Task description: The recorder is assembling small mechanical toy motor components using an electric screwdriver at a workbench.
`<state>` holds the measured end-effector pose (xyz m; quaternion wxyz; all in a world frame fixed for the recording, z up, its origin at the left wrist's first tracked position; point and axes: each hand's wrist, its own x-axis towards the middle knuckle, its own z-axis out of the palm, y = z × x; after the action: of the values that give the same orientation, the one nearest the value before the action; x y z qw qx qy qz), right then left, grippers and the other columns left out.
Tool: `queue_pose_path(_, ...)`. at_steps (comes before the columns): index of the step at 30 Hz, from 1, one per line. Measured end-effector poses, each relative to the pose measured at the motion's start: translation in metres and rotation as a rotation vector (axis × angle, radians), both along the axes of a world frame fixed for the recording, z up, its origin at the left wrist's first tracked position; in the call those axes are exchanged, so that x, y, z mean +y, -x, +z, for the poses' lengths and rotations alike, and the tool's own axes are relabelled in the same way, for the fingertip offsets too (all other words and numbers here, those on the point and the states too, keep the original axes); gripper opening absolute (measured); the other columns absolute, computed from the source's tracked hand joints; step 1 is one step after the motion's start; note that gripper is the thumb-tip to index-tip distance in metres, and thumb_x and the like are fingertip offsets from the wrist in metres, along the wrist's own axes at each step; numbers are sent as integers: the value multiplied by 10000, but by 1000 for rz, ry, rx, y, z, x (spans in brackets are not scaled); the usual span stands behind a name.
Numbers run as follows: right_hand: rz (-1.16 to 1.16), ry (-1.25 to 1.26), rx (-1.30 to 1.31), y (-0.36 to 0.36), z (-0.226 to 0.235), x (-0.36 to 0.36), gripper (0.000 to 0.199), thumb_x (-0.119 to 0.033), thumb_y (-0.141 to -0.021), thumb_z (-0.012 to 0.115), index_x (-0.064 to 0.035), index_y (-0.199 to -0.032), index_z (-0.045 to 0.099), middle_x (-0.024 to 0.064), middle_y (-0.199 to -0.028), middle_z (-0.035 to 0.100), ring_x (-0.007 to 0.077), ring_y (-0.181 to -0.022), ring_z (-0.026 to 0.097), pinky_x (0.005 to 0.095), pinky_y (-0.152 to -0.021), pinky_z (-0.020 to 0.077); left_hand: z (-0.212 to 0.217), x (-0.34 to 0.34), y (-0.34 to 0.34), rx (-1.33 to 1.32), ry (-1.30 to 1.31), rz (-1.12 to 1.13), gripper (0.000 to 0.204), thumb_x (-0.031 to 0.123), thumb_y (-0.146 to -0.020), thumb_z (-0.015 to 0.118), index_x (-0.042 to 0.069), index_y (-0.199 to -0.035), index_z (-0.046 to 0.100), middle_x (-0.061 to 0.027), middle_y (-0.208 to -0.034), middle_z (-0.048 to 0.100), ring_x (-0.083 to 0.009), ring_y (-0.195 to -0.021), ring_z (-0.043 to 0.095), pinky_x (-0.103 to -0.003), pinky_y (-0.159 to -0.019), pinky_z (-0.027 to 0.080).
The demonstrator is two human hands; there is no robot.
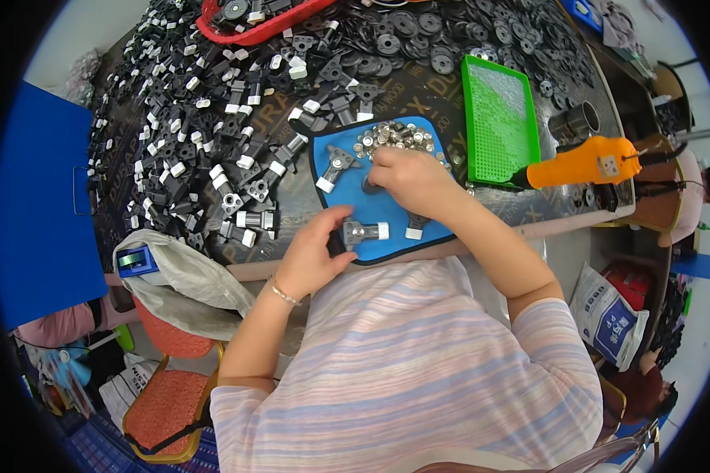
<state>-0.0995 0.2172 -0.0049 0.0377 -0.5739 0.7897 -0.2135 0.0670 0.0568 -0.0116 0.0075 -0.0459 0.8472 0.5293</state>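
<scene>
Gripped between our left hand's (312, 252) thumb and fingers, a small black-and-metal bracket with a white end (361, 232) lies at the near edge of the blue mat (386, 206), close to the table's front edge. Our right hand (409, 180) presses fingertips down on the middle of the mat, over a dark round piece mostly hidden beneath it; we cannot tell whether the fingers actually pinch it. A second bracket (414, 229) sits just beside that wrist at the mat's near edge, and a third (335, 167) lies toward the mat's left corner. A heap of shiny metal nuts (394, 135) fills the mat's far edge.

Right of the mat we see a green rectangular tray (500, 118) of small silver pieces, and near the table's right edge an orange power screwdriver (588, 162) with a small pale square label on its body. Black brackets with white ends (197, 142) cover the table's left half; black round discs (418, 39) crowd the far edge, beside a red tray (252, 27). A blue board (39, 213) stands off the left edge. On the floor at right rests a white sack with a blue printed panel (611, 319).
</scene>
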Motion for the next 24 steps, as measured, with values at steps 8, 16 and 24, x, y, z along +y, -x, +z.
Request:
queue_pose_path(8,-76,-69,-90,7,18,9,219,-50,-684,615,-78,-899,650,80,-921,575,265,-955,563,368,-810,468,-11,-3,21,13,-45,-134,661,-37,-651,692,47,-1261,451,-124,-1205,531,-245,-1059,555,-325,-884,471)
queue_pose_path(16,-122,-227,-230,5,14,-3,400,-100,-657,708,-51,-1046,630,81,-1046,554,254,-1063,510,360,-898,425,-4,0,23,-30,21,-83,650,-11,-639,706,57,-1243,476,-122,-1113,567,-228,-983,573,-313,-842,482)
queue_pose_path(24,-15,-12,-211,6,19,-2,476,61,-599,622,-126,-1036,643,72,-1001,561,271,-973,544,358,-838,455,-17,1,28,-26,-167,-27,633,-69,-653,678,32,-1228,434,-102,-1079,572,-202,-967,577,-298,-852,484)
